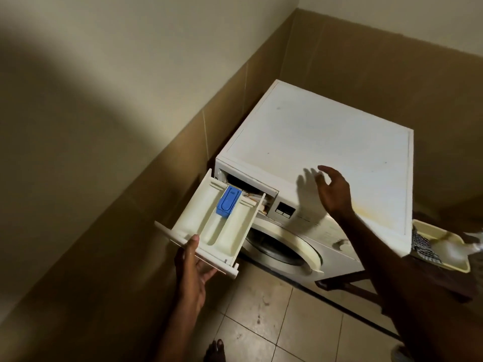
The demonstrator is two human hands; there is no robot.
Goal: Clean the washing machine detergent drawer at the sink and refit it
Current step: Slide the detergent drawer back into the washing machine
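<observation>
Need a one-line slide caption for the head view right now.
Left hand grips the detergent drawer by its front panel, mostly out of the washing machine, while the open right hand hovers above the machine's front edge.

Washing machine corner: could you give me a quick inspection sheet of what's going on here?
Surface: washing machine top is bare, with a yellowish stain near its right front corner.
Job's things: detergent drawer is pulled far out of its slot, tilted, with a blue insert in the middle compartment; brownish grime shows inside the slot.
Clutter: cream tray beside the machine, holding a checked cloth.
Grips: left hand holds the drawer's front panel; right hand is open above the machine top, touching nothing.
Cables: nothing seen.
Surroundings: tiled floor, tan-tiled walls, round door slightly ajar; no sink in view.
</observation>
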